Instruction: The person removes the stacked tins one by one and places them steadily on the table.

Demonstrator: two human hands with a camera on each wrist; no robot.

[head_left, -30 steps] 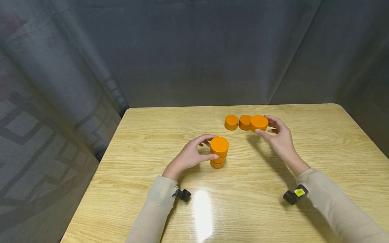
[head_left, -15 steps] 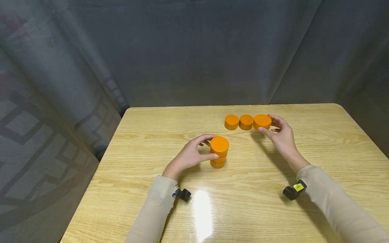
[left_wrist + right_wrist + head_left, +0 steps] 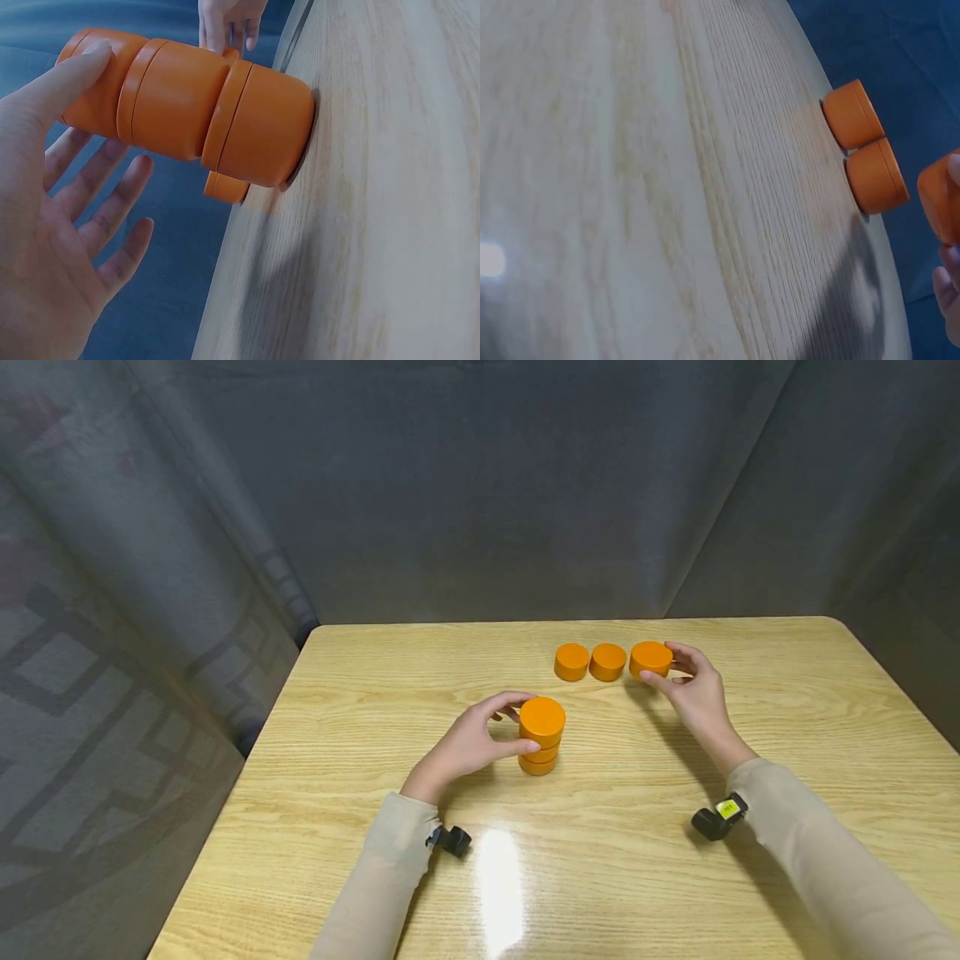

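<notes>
A stack of three orange discs [image 3: 542,735] stands upright near the middle of the wooden table [image 3: 600,877]. My left hand [image 3: 516,723] is at its left side. The thumb [image 3: 82,64] lies against the top disc of the stack [image 3: 202,112], while the other fingers are spread and stay clear of it. Farther back, my right hand [image 3: 667,667] pinches a single orange disc [image 3: 651,657] between thumb and fingers, low at the table. This disc [image 3: 939,196] is the right end of a row with two more orange discs [image 3: 572,661] [image 3: 607,661], a small gap apart from them.
The table's left edge [image 3: 247,793] drops to a patterned floor. A dark curtain [image 3: 480,485] hangs close behind the far edge. Small black cameras sit at my left wrist [image 3: 450,841] and right wrist [image 3: 716,821]. The two loose discs [image 3: 853,114] [image 3: 876,176] touch each other.
My right hand has carried its disc a little to the right and lower, away from the two loose discs. The left hand and the stack have not moved.
</notes>
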